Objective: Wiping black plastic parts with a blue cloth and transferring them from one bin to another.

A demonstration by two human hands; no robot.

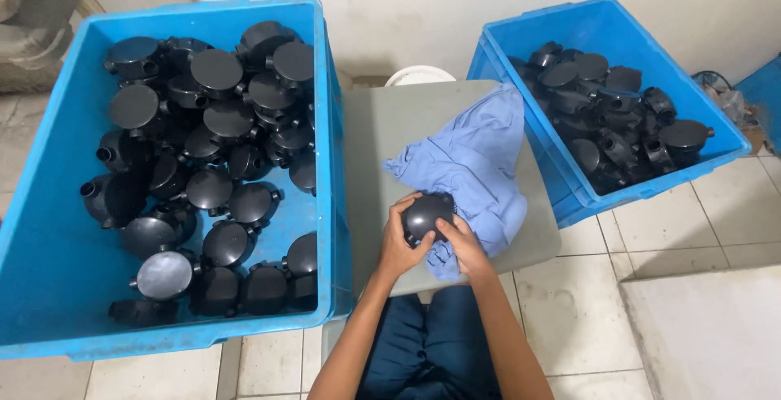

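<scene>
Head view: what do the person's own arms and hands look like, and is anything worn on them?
Both forearms are bare from the bottom edge of the picture up to the wrists: no sleeves show. The left hand and the right hand wear no gloves, and no watch, bracelet or ring can be seen. The fingers are uncovered. Below the arms, dark blue trousers cover the lap.
</scene>
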